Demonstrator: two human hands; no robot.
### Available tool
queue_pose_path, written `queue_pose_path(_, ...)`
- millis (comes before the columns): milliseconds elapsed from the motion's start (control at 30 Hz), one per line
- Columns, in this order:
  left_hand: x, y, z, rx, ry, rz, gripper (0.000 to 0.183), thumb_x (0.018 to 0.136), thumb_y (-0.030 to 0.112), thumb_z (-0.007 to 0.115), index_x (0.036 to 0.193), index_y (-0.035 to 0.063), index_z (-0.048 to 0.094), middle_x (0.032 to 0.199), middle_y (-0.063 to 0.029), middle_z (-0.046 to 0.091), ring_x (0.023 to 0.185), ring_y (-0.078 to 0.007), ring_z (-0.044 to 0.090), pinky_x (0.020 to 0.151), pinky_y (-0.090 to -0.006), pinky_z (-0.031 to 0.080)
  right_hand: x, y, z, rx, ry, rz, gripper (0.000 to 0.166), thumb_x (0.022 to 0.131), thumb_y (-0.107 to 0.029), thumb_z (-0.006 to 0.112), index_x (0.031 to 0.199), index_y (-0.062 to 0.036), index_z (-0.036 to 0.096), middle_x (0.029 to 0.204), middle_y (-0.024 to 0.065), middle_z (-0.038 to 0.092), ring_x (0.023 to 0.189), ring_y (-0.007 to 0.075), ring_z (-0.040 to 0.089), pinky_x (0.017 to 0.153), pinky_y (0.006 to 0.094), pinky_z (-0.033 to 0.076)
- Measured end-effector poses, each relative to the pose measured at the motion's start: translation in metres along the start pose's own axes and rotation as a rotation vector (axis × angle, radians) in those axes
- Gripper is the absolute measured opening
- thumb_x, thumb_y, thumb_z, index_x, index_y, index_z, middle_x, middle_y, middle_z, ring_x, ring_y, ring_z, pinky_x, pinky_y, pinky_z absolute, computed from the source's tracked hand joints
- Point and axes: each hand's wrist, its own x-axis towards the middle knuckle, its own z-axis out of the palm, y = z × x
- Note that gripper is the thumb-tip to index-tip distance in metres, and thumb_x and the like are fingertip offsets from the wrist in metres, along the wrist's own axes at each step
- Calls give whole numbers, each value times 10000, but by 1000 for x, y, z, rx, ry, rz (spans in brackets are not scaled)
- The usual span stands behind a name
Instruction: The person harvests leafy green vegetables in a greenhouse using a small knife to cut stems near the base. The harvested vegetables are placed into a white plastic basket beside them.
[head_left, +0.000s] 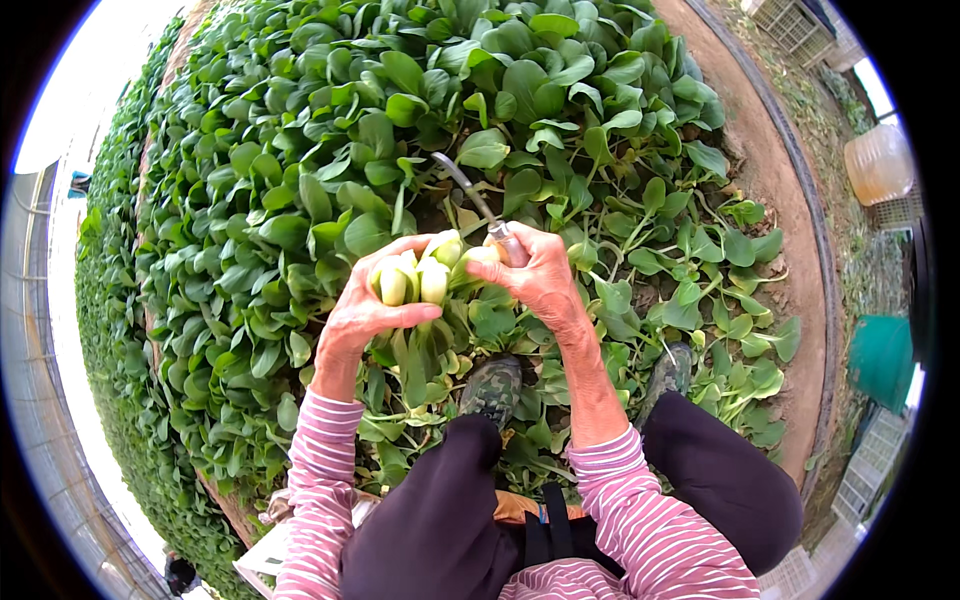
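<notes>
My left hand (375, 296) is closed around several heads of bok choy (434, 280), their pale green stem bases turned up and their leaves hanging down. My right hand (536, 274) grips the handle of a small curved sickle (469, 189), its narrow blade pointing up and away from me. The thumb and fingers of that same hand also hold another bok choy head (480, 262), close beside the bunch. Below both hands lie loose leaves and cut plants (491, 319).
Dense standing bok choy (300, 150) fills the bed ahead and left. Cut plants (697, 292) lie at right, beside a dirt path (795, 247) with a dark hose (814, 202). Plastic crates (870, 465), a green container (881, 364) and a translucent jug (879, 165) stand farther right. My shoes (493, 390) are among leaves.
</notes>
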Motion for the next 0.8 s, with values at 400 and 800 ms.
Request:
queue_pose_path(400, -138, 18, -22, -26, 332, 196, 722, 709, 63, 856, 1352, 20, 532, 1173, -21, 636, 1042, -98, 583, 934, -264, 479, -52, -70, 106, 334, -333, 127, 251, 878, -206, 793, 835, -35, 615, 631, 32, 629, 415, 23, 438, 371, 197, 305)
queue_pose_path(800, -564, 125, -4, 542, 1006, 54, 764, 685, 45, 828, 1393, 13, 541, 1272, -76, 635, 1147, -126, 578, 1018, -281, 449, -67, -52, 124, 174, -246, 41, 256, 957, -259, 698, 1042, -23, 648, 816, 95, 709, 509, 34, 450, 440, 198, 325)
